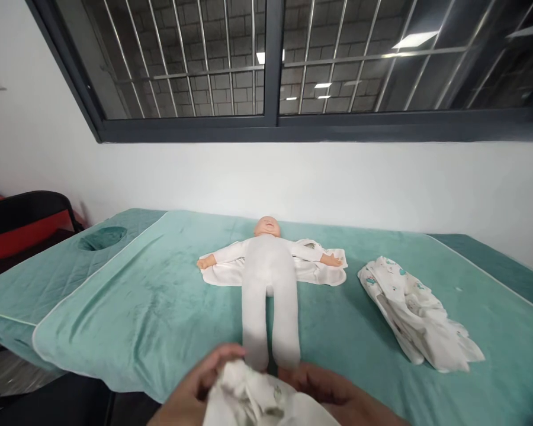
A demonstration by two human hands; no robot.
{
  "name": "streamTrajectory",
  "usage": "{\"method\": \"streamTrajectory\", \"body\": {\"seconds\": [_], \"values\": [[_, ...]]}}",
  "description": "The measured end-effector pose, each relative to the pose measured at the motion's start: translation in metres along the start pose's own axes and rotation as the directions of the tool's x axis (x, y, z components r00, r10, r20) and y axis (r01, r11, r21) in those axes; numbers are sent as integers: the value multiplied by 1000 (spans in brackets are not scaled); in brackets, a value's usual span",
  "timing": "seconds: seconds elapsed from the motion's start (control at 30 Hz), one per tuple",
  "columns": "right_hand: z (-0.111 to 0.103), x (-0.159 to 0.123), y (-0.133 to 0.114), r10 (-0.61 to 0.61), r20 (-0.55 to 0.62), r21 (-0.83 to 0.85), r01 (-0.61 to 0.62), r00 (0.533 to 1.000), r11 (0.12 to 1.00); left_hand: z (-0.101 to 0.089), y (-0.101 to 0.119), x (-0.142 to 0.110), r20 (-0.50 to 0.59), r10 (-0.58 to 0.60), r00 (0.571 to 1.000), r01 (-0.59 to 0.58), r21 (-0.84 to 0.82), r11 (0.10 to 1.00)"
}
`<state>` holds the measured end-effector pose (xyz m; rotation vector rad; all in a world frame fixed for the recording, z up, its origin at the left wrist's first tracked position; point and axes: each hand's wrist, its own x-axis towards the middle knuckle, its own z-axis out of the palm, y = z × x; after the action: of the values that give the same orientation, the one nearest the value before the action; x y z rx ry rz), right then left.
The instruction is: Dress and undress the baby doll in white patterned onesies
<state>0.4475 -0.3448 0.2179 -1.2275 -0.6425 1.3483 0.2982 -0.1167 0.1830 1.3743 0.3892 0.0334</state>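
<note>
Teal bed (151,307) | doll (269,278) just beyond hands | left grip (195,387), right grip (333,393) pinching bunched white garment (253,399)

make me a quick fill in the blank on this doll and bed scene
1. The doll lies on its ____ on the teal bed cover.
2. Both hands, left hand and right hand, hold a bunched white ____ at the doll's feet.
3. The pile of patterned clothes lies to the doll's ____ as the camera sees it.

Missing words: back; cloth; right
</note>
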Motion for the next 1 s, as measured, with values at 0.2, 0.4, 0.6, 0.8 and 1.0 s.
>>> {"method": "streamTrajectory", "body": {"seconds": [0.2, 0.4, 0.6, 0.8, 1.0], "values": [[24, 59, -33, -253, 32, -331, 249, 967, 910, -45, 58, 8, -630, 177, 757, -221, 8, 975], [36, 115, -37, -472, -3, -687, 341, 882, 642, -61, 54, 32, -678, 436, 591, -164, 428, 889], [-29, 144, -53, -529, -162, -685, 291, 833, 668, -39, 10, 45, -263, 676, 689, -159, 855, 494], [-123, 185, -91, -615, -441, -818, -11, 654, 575, 7, 31, 66, -211, 517, 830, -130, 827, 546], [-171, 219, -115, -401, -468, -738, -98, 787, 668, 15, 49, 123, -257, -24, 966, 64, 149, 987]]}}
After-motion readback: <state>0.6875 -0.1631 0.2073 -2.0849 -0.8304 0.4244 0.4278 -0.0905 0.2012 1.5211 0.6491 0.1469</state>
